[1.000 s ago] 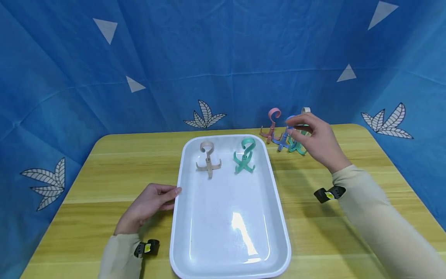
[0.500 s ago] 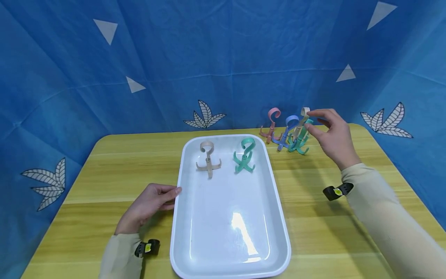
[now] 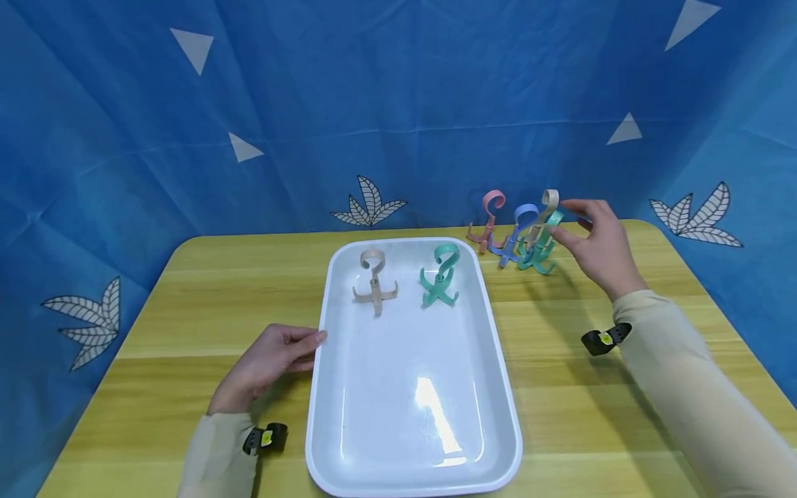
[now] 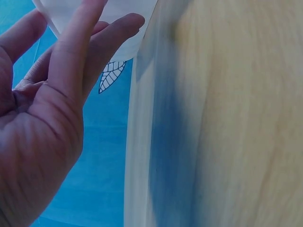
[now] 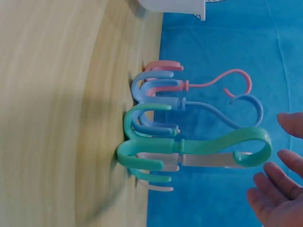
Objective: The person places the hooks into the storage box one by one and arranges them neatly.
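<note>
A white tray [image 3: 411, 360] lies on the table. My left hand [image 3: 268, 363] holds its left rim, thumb over the edge and the other fingers outside it. Inside, toward the far end, stand a beige four-pronged hook [image 3: 376, 294] and a green one [image 3: 440, 287]. Beyond the tray's far right corner, more hooks cluster upright: pink [image 3: 488, 225], blue [image 3: 509, 245], off-white [image 3: 550, 199] and green [image 3: 537, 256]. My right hand [image 3: 600, 245] is beside the off-white and green hooks, thumb and fingers spread. In the right wrist view, a gap separates its fingertips from the green curl.
The wooden table [image 3: 236, 290] reaches back to a blue patterned cloth [image 3: 398, 104] that hangs behind it and along both sides. A wrist camera [image 3: 600, 341] is strapped to the right wrist, another camera [image 3: 270, 437] to the left.
My right hand has moved right, from in front of the blue and green hooks to beside the off-white and green ones. My left hand stays at the tray. The head view has shifted slightly.
</note>
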`<action>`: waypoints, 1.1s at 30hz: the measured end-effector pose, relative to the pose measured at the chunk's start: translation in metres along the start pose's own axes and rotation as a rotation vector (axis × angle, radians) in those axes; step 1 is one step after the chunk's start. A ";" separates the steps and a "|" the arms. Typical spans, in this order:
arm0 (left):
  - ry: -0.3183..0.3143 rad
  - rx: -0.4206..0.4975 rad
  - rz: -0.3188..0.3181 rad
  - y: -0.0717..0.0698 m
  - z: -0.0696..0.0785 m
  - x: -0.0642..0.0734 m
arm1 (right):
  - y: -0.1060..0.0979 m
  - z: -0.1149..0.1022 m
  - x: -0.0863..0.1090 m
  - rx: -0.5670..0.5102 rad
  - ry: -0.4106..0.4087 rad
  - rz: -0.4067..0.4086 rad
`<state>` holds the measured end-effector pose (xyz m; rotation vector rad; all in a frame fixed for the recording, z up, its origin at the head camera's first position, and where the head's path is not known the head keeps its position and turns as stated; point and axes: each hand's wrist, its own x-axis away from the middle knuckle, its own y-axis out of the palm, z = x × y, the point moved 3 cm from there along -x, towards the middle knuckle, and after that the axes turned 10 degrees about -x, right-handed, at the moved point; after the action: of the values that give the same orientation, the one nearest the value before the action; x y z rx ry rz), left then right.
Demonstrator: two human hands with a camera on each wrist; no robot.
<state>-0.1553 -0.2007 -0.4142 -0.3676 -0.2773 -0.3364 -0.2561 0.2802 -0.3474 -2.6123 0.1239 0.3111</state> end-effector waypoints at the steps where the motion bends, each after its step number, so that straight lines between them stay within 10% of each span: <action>1: 0.001 0.004 -0.002 0.000 0.000 0.000 | 0.000 0.001 0.000 -0.001 0.009 -0.004; 33: 0.035 0.027 -0.039 0.001 -0.001 -0.001 | -0.002 0.011 -0.002 -0.057 0.050 0.021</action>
<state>-0.1560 -0.2002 -0.4155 -0.3303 -0.2549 -0.3767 -0.2599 0.2871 -0.3551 -2.6777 0.1615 0.2605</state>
